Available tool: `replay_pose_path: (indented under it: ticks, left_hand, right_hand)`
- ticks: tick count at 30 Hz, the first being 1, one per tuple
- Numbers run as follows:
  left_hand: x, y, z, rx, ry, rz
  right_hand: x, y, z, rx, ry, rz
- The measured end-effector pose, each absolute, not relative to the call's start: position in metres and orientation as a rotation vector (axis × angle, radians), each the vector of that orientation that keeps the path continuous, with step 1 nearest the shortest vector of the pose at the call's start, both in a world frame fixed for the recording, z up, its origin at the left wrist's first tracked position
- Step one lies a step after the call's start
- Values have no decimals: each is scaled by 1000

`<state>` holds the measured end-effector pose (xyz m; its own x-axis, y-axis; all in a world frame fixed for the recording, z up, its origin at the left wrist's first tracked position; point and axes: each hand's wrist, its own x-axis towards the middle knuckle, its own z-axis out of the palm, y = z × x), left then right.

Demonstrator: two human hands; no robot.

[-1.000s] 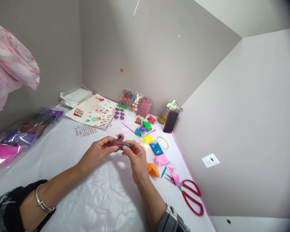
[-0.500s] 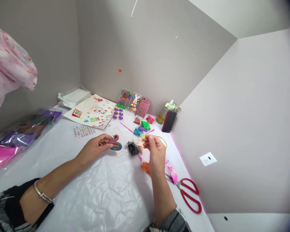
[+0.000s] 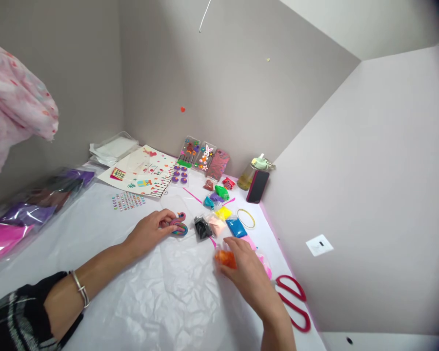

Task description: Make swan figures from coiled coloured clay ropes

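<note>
My left hand (image 3: 151, 231) pinches a multicoloured swan-shaped clay figure (image 3: 181, 229), its neck curled above a striped body. A clear phone case (image 3: 173, 204) lies behind and partly under the figure. Over a small packet of orange clay (image 3: 225, 258), my right hand (image 3: 247, 268) has its thumb and fingers apart, one on each side; I cannot tell how firmly they touch it. Near that hand lie clay packets in black (image 3: 203, 228), peach (image 3: 216, 225), yellow (image 3: 224, 212) and blue (image 3: 236, 227). Pink clay (image 3: 266, 265) shows partly behind the hand.
Red-handled scissors (image 3: 294, 304) lie at the right edge, blades hidden. A phone (image 3: 258, 186) leans on a bottle (image 3: 246, 178). Decorated phone cases (image 3: 205, 157) stand against the wall. A drawing sheet (image 3: 139, 170), gem stickers (image 3: 129, 200) and bagged coloured material (image 3: 29, 214) are at left.
My right hand has come down and toward me from the yellow packet to the orange one, its pinch opened. Yellow and blue packets now show. My left hand still holds the swan, lower now.
</note>
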<state>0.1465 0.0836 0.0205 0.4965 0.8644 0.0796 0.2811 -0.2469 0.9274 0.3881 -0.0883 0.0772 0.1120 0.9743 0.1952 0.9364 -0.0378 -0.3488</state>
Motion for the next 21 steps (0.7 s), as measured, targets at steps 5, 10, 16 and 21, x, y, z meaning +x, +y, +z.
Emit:
replay_pose_path:
  ticks: [5,10,16,21]
  left_hand:
    - [146,84,24,1934,1062,788]
    - [142,85,30,1986,1099,864]
    - [140,57,50,2013,862,1071]
    - [148,35,46,2163,552,1059]
  right_hand:
    - [386,-95,70,-2083,-1958,104]
    - [373,-89,73,-2056,-1818,295]
    - [346,-78,65,-1713,-1533,696]
    - [337,-74,51,-1657,-1500,640]
